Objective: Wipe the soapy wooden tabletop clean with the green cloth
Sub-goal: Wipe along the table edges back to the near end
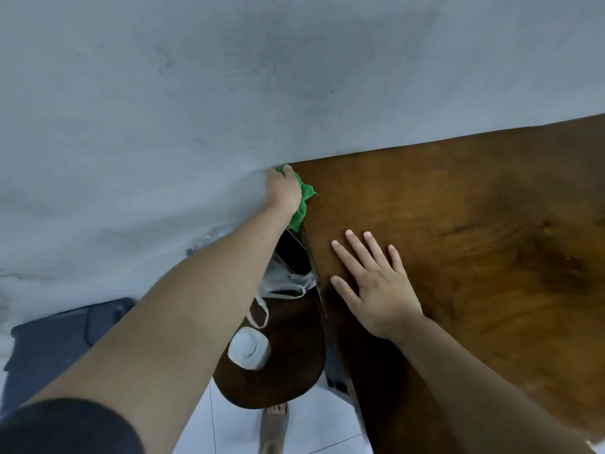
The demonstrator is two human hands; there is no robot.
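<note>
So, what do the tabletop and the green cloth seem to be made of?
The tabletop looks like wood or wood veneer: brown, with dark swirling grain and a dull sheen; which of the two cannot be told. The green cloth, bunched in the left hand, looks like soft fuzzy fabric, perhaps microfibre, going by its fluffy folds.

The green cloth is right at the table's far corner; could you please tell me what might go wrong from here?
1. The left hand grips the green cloth at the corner edge of the tabletop; suds pushed over could drip onto the plastic bag and white round object on the stool below.
2. The right hand lies flat on the tabletop; it might slip if the wood is wet.
</note>
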